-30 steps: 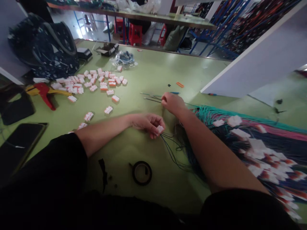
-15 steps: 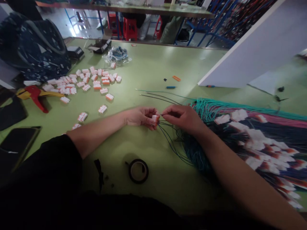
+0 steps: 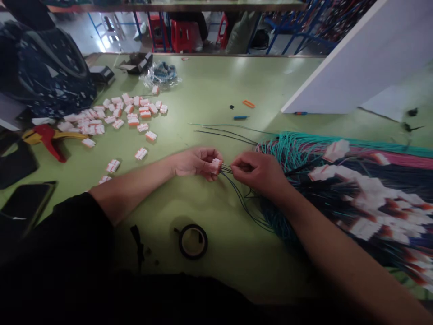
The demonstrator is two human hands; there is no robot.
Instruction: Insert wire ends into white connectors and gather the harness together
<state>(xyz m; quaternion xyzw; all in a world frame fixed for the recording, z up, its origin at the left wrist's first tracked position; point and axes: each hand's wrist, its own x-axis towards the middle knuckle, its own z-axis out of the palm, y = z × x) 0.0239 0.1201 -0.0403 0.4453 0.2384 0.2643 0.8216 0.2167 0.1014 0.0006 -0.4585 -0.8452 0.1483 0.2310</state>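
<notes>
Between the thumb and fingers of my left hand [image 3: 198,163] is a white and orange connector housing [image 3: 217,165]. Several dark wires [image 3: 238,194] run out of its right side and curve down to a bundle. My right hand [image 3: 259,171] pinches a thin wire [image 3: 226,165] whose tip points at the housing; whether the tip is inside, I cannot tell. Behind my hands, a few loose wires with metal ends [image 3: 219,131] lie on the table. To the right, under my right forearm, spreads a thick bundle of teal, pink and dark wires [image 3: 297,151] with finished-looking housings [image 3: 368,194] on it.
Loose housings [image 3: 131,115] lie heaped at the left, near red and yellow pliers [image 3: 50,140] and a phone [image 3: 25,207]. A black tape roll [image 3: 180,241] lies in front. Farther back are a blue tool [image 3: 241,118], an orange clip [image 3: 248,104] and a white panel [image 3: 338,76].
My right hand has shifted slightly right, and a short stretch of wire shows between its fingertips and the housing. My left hand still holds the housing. The whole view has shifted a little.
</notes>
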